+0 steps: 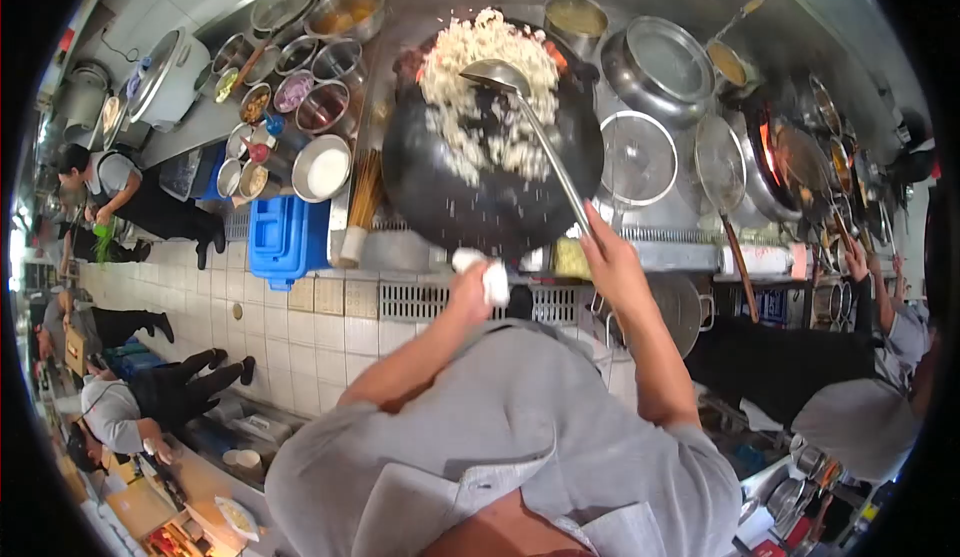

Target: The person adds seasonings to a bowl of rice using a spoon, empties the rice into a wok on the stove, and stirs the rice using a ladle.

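Note:
A large black wok (430,182) stands in front of me, with pale chopped food (487,52) heaped at its far side and scattered down its middle. My left hand (472,292) is closed on a white cloth (494,279) at the wok's near edge. The long handle of a metal ladle (495,75) runs down to my right hand (613,257), whose fingers are wrapped round it. The ladle's bowl rests among the food.
Metal bowls of ingredients and a white-filled bowl (326,169) stand left, above a blue bin (282,239). Strainers (638,159) and a lidded pot (660,62) are right. Co-workers (150,192) are at left; another person (850,407) stands close at right.

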The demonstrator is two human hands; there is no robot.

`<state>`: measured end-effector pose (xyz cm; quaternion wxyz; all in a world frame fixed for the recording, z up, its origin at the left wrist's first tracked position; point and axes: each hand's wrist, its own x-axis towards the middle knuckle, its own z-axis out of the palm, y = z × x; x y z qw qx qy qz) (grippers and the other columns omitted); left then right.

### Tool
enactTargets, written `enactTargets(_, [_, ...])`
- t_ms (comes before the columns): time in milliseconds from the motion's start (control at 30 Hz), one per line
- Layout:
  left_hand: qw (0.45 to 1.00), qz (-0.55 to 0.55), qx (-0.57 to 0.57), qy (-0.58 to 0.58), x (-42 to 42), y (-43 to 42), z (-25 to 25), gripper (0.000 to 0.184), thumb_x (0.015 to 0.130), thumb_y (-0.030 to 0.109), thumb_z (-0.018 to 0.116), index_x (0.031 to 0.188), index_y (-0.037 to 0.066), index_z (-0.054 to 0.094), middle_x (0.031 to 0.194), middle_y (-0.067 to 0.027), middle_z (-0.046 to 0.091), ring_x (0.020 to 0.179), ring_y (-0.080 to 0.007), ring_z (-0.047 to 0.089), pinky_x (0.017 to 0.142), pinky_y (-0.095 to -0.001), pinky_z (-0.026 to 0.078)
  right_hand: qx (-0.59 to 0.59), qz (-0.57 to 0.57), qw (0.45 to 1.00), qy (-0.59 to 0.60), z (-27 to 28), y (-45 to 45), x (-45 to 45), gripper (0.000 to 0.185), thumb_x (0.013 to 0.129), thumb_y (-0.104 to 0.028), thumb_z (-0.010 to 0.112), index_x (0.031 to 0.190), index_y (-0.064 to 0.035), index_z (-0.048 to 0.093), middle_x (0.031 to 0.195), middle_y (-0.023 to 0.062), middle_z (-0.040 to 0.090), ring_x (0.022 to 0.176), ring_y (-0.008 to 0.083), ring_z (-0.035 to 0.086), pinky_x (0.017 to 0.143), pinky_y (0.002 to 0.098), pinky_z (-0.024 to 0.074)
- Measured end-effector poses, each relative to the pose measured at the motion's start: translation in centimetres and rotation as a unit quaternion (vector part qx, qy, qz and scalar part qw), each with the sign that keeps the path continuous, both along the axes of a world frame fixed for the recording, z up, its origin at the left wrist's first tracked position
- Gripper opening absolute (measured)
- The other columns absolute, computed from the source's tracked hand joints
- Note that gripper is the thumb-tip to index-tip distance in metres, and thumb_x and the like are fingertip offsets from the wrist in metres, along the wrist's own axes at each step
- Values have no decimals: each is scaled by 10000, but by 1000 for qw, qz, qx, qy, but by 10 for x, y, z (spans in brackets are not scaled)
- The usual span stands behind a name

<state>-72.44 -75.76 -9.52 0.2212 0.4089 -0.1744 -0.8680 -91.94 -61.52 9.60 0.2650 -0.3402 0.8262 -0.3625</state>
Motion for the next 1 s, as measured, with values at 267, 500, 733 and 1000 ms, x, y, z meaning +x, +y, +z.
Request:
enactTargets(267, [997, 19, 29, 63, -104, -99, 27, 211, 1041, 227, 505, 1093, 58, 620, 991, -101, 708, 862, -235, 701, 732, -404, 590, -248, -43, 932, -259, 157, 16, 30, 592, 1046, -83, 519, 1600, -89, 312, 737, 12, 509, 478, 53, 412, 437, 222, 372])
enactTargets(500, [995, 27, -92, -17, -58, -91, 39, 348, 980, 391, 686, 1109, 76, 611, 926, -48, 678, 798, -178, 682, 681, -359, 576, -358, -58, 536, -762, -4, -36, 4, 291, 1099, -209, 419, 1377, -179, 499, 764, 57, 487, 415, 72, 366, 322, 242, 338])
enactTargets(733, [866, -1, -390, -314, 66, -106, -22, 568, 861, 337, 808, 1206, -16, 526, 975, -146, 698, 859, -232, 683, 771, -394, 551, -82, -104, 856, -500, -50, -85, -40, 389, 1049, -201, 523, 1425, -110, 477, 714, 50, 549, 441, 114, 441, 386, 303, 382])
enactTargets(1000, [755, -91, -463, -455, 101, -120, -30, 591, 833, 379, 802, 1199, 21, 507, 1041, -254, 690, 979, -425, 682, 856, -466, 517, -106, -109, 739, -656, -56, -73, -31, 578, 1040, -213, 571, 1570, -102, 369, 707, 35, 542, 431, 109, 436, 379, 300, 356])
